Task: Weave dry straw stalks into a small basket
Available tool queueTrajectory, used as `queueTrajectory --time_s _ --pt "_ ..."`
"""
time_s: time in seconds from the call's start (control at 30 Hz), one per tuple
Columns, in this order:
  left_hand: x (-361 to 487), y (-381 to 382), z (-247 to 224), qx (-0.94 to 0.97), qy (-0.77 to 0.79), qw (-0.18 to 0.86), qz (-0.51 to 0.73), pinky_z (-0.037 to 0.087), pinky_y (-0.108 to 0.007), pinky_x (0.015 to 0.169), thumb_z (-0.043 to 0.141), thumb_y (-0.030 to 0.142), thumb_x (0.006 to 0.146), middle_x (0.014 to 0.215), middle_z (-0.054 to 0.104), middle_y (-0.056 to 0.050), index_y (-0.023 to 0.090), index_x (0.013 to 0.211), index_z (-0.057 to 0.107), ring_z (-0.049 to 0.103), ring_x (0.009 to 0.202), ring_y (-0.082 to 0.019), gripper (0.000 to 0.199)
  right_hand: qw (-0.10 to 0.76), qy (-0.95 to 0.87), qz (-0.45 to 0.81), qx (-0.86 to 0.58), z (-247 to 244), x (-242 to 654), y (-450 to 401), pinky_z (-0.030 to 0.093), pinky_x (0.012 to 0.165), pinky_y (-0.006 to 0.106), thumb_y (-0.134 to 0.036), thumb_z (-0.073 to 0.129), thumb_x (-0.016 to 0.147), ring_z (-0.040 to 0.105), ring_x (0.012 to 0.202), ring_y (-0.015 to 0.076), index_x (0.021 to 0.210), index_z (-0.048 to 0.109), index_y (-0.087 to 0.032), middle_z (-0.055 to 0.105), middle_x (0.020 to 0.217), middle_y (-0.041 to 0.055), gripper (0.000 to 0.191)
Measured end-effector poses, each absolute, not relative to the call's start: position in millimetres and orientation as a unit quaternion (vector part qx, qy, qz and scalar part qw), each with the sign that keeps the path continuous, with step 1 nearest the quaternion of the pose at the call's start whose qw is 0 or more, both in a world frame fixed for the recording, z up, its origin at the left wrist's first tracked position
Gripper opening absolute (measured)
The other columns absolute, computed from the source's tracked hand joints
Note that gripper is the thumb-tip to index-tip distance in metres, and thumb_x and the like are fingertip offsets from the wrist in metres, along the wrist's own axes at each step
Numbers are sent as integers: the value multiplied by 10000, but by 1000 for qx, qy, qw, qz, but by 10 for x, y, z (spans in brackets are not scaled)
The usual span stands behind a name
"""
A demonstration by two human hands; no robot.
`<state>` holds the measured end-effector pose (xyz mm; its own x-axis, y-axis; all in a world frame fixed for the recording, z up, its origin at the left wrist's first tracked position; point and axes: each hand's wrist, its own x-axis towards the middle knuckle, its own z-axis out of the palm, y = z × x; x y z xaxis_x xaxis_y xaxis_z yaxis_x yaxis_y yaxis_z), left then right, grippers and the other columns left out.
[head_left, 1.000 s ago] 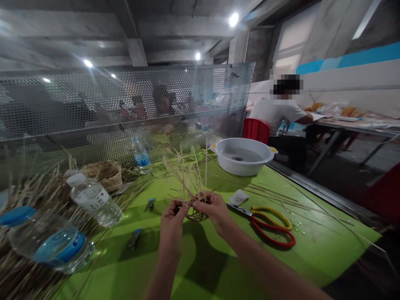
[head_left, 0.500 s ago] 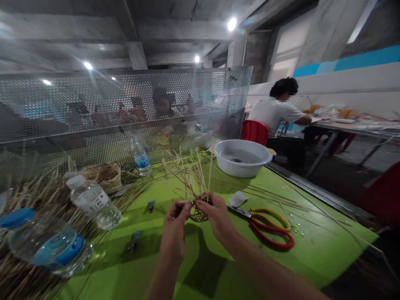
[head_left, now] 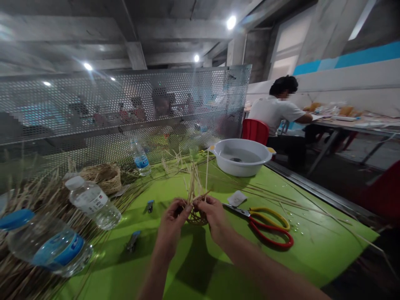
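Note:
A small woven piece (head_left: 196, 218) with an open lattice base and long upright strips (head_left: 193, 179) is held above the green table (head_left: 231, 271). My left hand (head_left: 176, 218) pinches its left side, thumb toward the middle. On the right side my right hand (head_left: 215, 214) is closed on the rim, fingers wrapped behind it. Scissors (head_left: 270, 229) with one yellow and one red handle lie to the right of my right hand, beside a crumpled white scrap (head_left: 237, 198).
A white basin (head_left: 242, 160) of water stands at the back. Bottles (head_left: 95, 204), dry stalks (head_left: 28, 196), a woven basket (head_left: 104, 176) and two small clips (head_left: 133, 241) are at left. Loose strips (head_left: 271, 191) lie right. A person (head_left: 275, 112) sits beyond.
The upright strips have drawn together and stand more vertical, with fewer leaning left. My left hand has shifted slightly left, and its thumb now points more upward.

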<state>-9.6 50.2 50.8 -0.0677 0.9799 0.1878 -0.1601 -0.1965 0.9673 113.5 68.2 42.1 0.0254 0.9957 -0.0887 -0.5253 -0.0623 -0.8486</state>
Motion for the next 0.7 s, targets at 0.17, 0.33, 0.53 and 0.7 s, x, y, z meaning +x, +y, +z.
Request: queueTrajectory --time_s 0.17,0.33,0.53,0.7 --pt "-129 521 546 574 415 410 575 432 -247 699 730 309 758 772 544 -9 188 715 640 523 765 -164 157 599 -292 643 -376 395 1122 701 409 512 235 -226 745 537 532 521 122 640 672 -150 646 589 1 148" --pt "-164 538 538 644 417 344 541 426 -265 723 681 275 793 808 569 -16 196 749 646 535 792 -176 96 602 -300 640 -371 350 1124 728 419 529 240 -206 734 533 528 520 123 632 675 -147 637 567 -4 130" --pt "-181 527 542 652 439 340 516 397 -260 696 654 305 813 748 534 3 190 697 594 502 739 -160 174 605 -313 627 -378 369 1127 702 444 574 257 -238 770 557 566 571 145 683 695 -143 667 623 17 175" --pt "-131 524 526 584 470 404 524 376 -254 648 693 395 755 677 509 20 182 684 576 467 679 -150 253 619 -319 614 -372 399 1120 677 430 557 239 -193 741 563 552 571 129 656 674 -152 661 629 3 122"
